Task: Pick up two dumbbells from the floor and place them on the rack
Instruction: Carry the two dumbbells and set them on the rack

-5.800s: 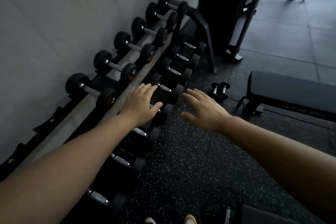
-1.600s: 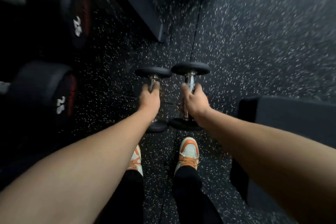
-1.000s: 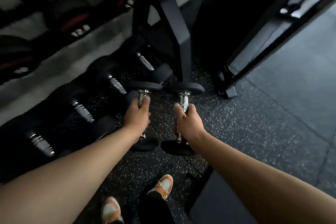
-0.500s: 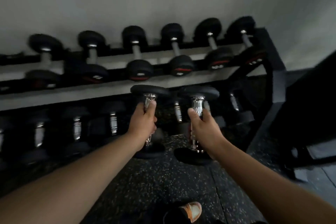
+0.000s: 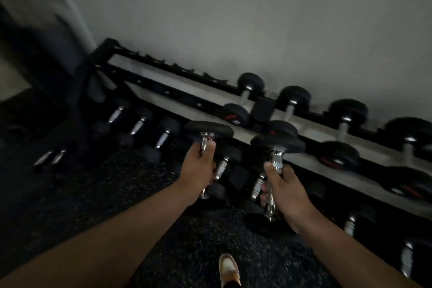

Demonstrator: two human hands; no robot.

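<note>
My left hand [image 5: 198, 173] grips the chrome handle of a small black dumbbell [image 5: 208, 129], held in the air with its far head up. My right hand [image 5: 284, 190] grips a second small dumbbell [image 5: 277, 144] the same way; its lower head [image 5: 264, 224] hangs below my wrist. Both are in front of a two-tier black rack [image 5: 177, 86] that runs along the grey wall. The left stretch of the rack's upper tier holds no dumbbells. The near ends of both handles are hidden in my fists.
Larger black dumbbells [image 5: 294, 100] fill the right part of the upper tier. Several chrome-handled dumbbells [image 5: 138, 126] sit on the lower tier. The floor [image 5: 117, 184] is dark speckled rubber. My shoe [image 5: 229, 269] shows at the bottom. A dark upright [image 5: 46, 37] stands at the left.
Both dumbbells were gripped on the floor and lifted. In the last half second the view has swung left along the rack and tilted; my hands still hold them up in front of it.
</note>
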